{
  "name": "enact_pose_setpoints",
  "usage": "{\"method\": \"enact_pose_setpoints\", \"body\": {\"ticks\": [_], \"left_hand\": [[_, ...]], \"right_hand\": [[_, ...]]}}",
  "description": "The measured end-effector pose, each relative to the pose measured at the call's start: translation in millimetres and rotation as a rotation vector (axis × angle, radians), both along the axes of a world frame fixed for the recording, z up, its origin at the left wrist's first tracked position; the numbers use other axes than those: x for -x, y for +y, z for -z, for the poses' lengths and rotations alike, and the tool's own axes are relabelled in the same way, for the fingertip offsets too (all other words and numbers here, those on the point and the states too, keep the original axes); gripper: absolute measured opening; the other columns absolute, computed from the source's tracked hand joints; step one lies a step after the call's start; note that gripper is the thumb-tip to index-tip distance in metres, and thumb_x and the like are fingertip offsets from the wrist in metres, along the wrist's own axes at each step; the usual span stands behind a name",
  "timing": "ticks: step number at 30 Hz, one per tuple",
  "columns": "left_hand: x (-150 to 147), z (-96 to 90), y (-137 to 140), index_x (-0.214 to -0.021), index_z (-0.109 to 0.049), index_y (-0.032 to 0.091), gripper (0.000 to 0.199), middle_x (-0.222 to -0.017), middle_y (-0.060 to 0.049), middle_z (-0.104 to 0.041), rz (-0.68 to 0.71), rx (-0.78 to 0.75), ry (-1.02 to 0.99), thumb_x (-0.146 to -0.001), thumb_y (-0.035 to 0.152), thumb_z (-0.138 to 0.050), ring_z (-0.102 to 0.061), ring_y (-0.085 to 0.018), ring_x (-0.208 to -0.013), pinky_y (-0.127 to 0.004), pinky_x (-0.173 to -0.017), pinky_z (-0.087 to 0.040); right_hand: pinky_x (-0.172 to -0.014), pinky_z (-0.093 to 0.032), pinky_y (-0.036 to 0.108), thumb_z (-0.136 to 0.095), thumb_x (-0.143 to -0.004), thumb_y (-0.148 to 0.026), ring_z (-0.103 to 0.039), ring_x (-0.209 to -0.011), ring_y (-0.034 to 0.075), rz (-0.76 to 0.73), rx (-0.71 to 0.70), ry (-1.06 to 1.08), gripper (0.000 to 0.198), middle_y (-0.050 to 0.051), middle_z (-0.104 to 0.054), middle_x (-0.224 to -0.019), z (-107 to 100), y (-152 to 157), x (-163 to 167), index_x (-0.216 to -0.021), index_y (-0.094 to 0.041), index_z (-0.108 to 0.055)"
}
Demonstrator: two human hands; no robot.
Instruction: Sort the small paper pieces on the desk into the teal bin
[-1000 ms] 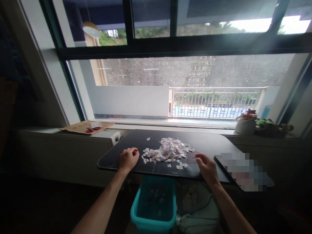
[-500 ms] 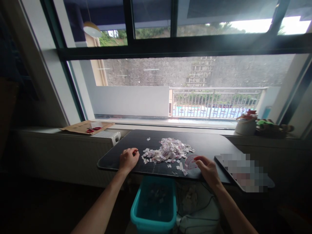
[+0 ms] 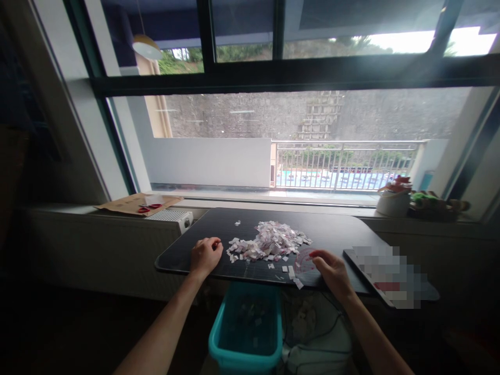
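My right hand (image 3: pixel 332 271) pinches the edge of a clear protractor (image 3: pixel 305 261) with pink markings, held low over the front right of the dark table (image 3: pixel 328 224). Just left of the protractor is a heap of small white paper scraps (image 3: pixel 276 239), some with pinkish print. Several loose scraps lie near the front edge, and one paper piece (image 3: pixel 298 284) reaches over that edge. On the left side of the table my left hand (image 3: pixel 205 253) rests with its fingers curled in a loose fist. Nothing shows in it, and it is apart from the heap.
Below the front edge stands a turquoise bin (image 3: pixel 245 354) with scraps inside. A blurred-out flat device (image 3: pixel 386 278) lies at the table's right. Red-handled scissors (image 3: pixel 150 208) lie on brown paper (image 3: pixel 125 204) on the sill. A white pot (image 3: pixel 394 202) stands right.
The protractor has shifted slightly at the front edge. Beside it, a few loose scraps have spread apart, and one has slid toward me over the edge. My left hand stays put.
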State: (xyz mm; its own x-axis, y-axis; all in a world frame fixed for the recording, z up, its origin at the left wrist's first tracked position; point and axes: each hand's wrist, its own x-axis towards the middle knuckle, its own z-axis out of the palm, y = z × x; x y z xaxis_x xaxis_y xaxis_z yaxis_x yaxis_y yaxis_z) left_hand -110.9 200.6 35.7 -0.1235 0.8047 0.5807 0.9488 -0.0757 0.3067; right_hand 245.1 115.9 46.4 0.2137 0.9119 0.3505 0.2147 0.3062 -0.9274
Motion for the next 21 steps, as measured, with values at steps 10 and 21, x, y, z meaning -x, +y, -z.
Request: {"method": "enact_pose_setpoints", "body": {"ticks": [10,21], "left_hand": [[-1.8,-1.9,-1.0,-0.085,-0.069,0.021,0.024,-0.089,-0.005,-0.069,-0.011,0.004,0.012,-0.079,0.030,-0.047,-0.061,-0.025,-0.087,-0.034,-0.079,-0.046],[-0.4,0.6,0.9,-0.085,-0.069,0.021,0.024,-0.089,-0.006,-0.069,-0.011,-0.001,0.022,-0.079,0.030,-0.047,-0.060,-0.026,-0.086,-0.035,-0.078,-0.046]], "right_hand": [[-0.049,-0.034,0.024,-0.060,-0.065,-0.034,-0.045,-0.051,0.012,-0.054,-0.005,0.020,0.023,0.000,-0.060,-0.059,-3.3,-3.1,1.7,-0.076,-0.016,-0.069],[-0.045,-0.030,0.022,-0.061,-0.064,-0.034,-0.040,-0.047,0.010,-0.113,0.012,0.017,0.022,-0.002,-0.054,-0.051,-3.8,-4.8,-0.1,-0.071,-0.015,-0.069]]}}
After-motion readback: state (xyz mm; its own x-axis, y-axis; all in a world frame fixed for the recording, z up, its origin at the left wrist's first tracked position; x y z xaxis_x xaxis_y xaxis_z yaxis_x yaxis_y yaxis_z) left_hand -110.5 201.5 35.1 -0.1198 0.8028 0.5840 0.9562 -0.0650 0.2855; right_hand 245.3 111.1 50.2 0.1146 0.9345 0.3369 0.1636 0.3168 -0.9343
